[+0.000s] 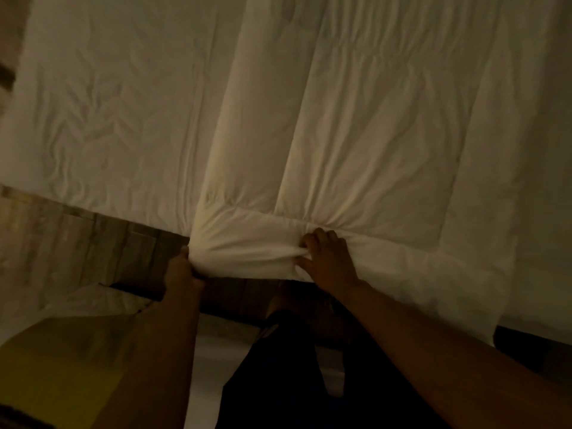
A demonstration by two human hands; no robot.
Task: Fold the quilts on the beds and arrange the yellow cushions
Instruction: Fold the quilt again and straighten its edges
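1. Dark trousers (278, 382) and both forearms fill the near frame, from 5 to 7 o'clock.
2. Beyond them the white quilt (356, 119) covers the bed (108, 103) from centre to 3 o'clock, its folded strip running long towards 12 o'clock, its near hem lying across from 9 to 3.
3. At 7 o'clock a yellow cushion (62, 366) lies low, well apart from the quilt.
4. Right hand (328, 258) has its fingers curled into a bunched pinch of the hem.
5. Left hand (182, 270) grips the hem's corner at the bed's edge, towards 9 o'clock from the right hand.
6. Both hands are about equally near; the quilt stretches away from the fingers, so the fold likely carries the hem towards 12 o'clock.
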